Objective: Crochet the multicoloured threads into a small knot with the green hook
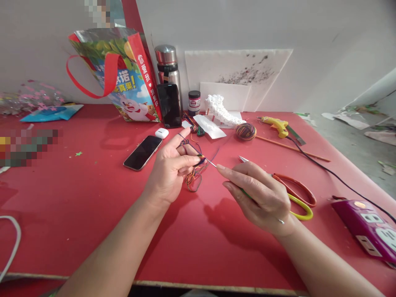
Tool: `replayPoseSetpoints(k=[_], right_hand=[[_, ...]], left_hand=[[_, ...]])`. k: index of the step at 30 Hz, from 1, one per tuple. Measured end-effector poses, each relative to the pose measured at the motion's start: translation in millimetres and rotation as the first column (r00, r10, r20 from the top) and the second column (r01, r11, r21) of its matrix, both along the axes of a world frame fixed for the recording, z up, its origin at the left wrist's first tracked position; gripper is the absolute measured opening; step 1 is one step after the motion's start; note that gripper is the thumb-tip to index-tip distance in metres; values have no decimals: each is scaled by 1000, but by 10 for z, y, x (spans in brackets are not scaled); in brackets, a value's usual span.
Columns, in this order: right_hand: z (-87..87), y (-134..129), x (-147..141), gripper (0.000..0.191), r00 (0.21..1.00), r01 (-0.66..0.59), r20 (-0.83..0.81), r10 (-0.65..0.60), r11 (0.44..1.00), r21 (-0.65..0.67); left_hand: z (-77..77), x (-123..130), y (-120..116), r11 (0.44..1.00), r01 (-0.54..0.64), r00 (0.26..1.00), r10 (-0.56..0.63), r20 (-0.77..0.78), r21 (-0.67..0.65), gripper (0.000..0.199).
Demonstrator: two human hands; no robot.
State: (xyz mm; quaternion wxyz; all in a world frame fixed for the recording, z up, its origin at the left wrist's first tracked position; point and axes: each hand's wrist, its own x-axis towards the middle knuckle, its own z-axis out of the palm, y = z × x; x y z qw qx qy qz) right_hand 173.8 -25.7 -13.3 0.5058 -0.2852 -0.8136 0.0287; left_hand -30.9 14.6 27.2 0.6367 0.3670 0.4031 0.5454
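Note:
Between the thumb and fingers of my left hand [170, 165] is a small piece of multicoloured crochet work [201, 159], with yarn running over the raised index finger. Loose yarn loops [193, 181] hang below it. My right hand [260, 194] is closed round a crochet hook [211, 163], whose thin metal shaft reaches to the crochet work; a bit of its green handle shows under the fingers. Past my hands lies a ball of multicoloured yarn [246, 131]. Scissors [298, 194] with red and yellow handles lie partly behind my right hand.
A phone [143, 152] and a white earbud case [161, 133] lie left. Behind stand a gift bag [136, 90], a steel flask [166, 55], an upright phone [169, 105] and a jar [194, 103]. Rightward are a yellow glue gun [276, 125], its cord and a purple power strip [368, 227].

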Motion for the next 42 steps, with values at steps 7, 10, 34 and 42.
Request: replayPoseSetpoints(k=[7, 10, 34, 42], right_hand=[[7, 14, 9, 58, 999, -33, -17, 33, 999, 19], [13, 18, 9, 60, 999, -31, -23, 31, 999, 22], [34, -2, -14, 59, 999, -40, -30, 40, 999, 15], [22, -7, -24, 63, 999, 2, -43, -1, 1000, 25]], left_hand=[[1, 6, -1, 1000, 9, 1000, -8, 22, -27, 114], [0, 8, 1, 1000, 17, 1000, -16, 20, -21, 115], [-19, 0, 1, 999, 45, 999, -45, 6, 17, 106], [-42, 56, -79, 994, 106, 994, -107, 17, 30, 114]])
